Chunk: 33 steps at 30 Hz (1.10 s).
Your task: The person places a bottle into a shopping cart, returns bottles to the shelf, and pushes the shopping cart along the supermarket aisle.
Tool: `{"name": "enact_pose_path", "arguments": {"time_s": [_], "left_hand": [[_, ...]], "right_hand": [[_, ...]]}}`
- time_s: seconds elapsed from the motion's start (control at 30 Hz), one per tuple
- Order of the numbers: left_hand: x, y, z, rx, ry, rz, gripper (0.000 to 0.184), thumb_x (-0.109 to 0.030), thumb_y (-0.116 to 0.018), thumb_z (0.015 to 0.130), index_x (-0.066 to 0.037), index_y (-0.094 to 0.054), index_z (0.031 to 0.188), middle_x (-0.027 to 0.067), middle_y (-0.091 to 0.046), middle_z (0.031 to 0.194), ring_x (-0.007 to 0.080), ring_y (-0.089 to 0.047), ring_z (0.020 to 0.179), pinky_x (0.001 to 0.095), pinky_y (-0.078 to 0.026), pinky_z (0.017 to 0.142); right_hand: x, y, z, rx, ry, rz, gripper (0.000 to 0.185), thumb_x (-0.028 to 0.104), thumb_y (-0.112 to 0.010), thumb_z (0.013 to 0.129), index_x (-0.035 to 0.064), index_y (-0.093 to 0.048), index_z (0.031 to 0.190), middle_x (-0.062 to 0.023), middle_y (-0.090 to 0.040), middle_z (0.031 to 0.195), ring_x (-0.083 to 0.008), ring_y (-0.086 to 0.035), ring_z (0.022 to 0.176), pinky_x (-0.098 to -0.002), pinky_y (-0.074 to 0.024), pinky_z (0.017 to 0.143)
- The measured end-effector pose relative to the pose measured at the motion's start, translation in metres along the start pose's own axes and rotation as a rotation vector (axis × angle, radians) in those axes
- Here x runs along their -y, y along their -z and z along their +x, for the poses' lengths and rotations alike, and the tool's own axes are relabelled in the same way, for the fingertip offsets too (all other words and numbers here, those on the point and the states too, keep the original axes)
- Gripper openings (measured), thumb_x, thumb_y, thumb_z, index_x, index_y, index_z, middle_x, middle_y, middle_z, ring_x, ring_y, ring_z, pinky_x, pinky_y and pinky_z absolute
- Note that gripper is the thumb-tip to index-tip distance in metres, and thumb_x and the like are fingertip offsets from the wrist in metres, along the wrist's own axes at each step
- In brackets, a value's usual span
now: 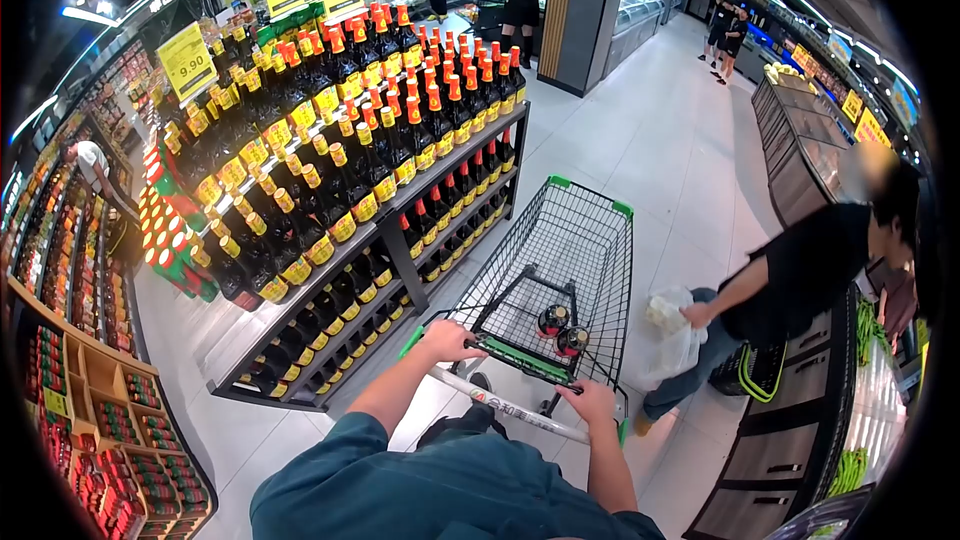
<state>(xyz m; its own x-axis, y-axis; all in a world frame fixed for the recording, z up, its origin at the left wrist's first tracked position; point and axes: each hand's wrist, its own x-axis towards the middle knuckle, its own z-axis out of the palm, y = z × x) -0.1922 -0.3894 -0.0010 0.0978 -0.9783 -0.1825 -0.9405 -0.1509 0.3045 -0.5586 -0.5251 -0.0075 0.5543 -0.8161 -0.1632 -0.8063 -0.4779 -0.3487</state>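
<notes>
A wire shopping cart (pixel 622 240) with green corners and a white push bar stands in front of me. My left hand (pixel 449 342) is closed on the left part of its handle end. On the right part, my right hand (pixel 591 403) is closed too, with its fingers curled around the edge. Inside the basket, close to the handle, are two dark bottles (pixel 553 319) seen from above, side by side. Most of each palm is hidden from this angle.
To the left stands a tiered shelf (pixel 395 230) packed with dark bottles with red and yellow caps, under yellow price signs (pixel 187 61). At right, a person (pixel 800 270) with a plastic bag (pixel 672 330) is close to the cart, beside a produce counter (pixel 780 420). Other people stand farther off.
</notes>
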Motion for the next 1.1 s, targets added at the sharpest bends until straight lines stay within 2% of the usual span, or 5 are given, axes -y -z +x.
{"name": "enact_pose_path", "arguments": {"time_s": [0.27,0.77,0.8,0.93,1.1], "left_hand": [[-0.008,-0.013,-0.043,-0.019,-0.042,0.000,0.064,-0.077,-0.057,0.081,-0.017,-0.079,0.086,0.0072,-0.072,0.077,0.0283,-0.069,0.082,0.0406,-0.052,0.073],[-0.024,-0.008,-0.087,0.000,-0.059,-0.007,0.065,-0.077,-0.059,0.079,-0.015,-0.078,0.083,0.0103,-0.069,0.071,0.0314,-0.067,0.073,0.0421,-0.051,0.067],[-0.025,-0.007,-0.088,-0.005,-0.060,-0.003,0.065,-0.077,-0.059,0.079,-0.015,-0.078,0.083,0.0104,-0.069,0.070,0.0316,-0.067,0.073,0.0421,-0.051,0.067],[-0.025,-0.004,-0.087,0.021,-0.053,-0.008,0.068,-0.080,-0.059,0.078,-0.016,-0.079,0.090,0.0120,-0.069,0.073,0.0331,-0.068,0.076,0.0437,-0.051,0.067],[-0.026,0.002,-0.084,0.039,-0.026,-0.036,0.066,-0.077,-0.062,0.077,-0.014,-0.074,0.087,0.0095,-0.069,0.071,0.0311,-0.067,0.075,0.0427,-0.051,0.067]], "right_hand": [[0.003,-0.010,-0.046,-0.036,0.003,0.061,0.063,0.072,-0.073,0.071,0.0098,-0.070,0.083,-0.0126,-0.069,0.068,-0.0341,-0.068,0.069,-0.0446,-0.0530,0.064],[0.006,-0.027,-0.093,-0.076,0.005,0.086,0.063,0.072,-0.074,0.069,0.0109,-0.069,0.081,-0.0127,-0.067,0.065,-0.0346,-0.068,0.066,-0.0451,-0.0528,0.062],[0.008,-0.025,-0.095,-0.064,-0.004,0.075,0.063,0.070,-0.076,0.069,0.0092,-0.070,0.081,-0.0102,-0.069,0.068,-0.0310,-0.068,0.067,-0.0417,-0.0528,0.062],[0.009,-0.025,-0.097,-0.074,0.008,0.071,0.063,0.071,-0.075,0.069,0.0092,-0.070,0.080,-0.0092,-0.068,0.066,-0.0305,-0.068,0.065,-0.0410,-0.0528,0.061],[0.011,-0.023,-0.095,-0.067,-0.007,0.070,0.064,0.071,-0.075,0.070,0.0089,-0.070,0.081,-0.0083,-0.068,0.067,-0.0300,-0.068,0.066,-0.0407,-0.0526,0.061]]}}
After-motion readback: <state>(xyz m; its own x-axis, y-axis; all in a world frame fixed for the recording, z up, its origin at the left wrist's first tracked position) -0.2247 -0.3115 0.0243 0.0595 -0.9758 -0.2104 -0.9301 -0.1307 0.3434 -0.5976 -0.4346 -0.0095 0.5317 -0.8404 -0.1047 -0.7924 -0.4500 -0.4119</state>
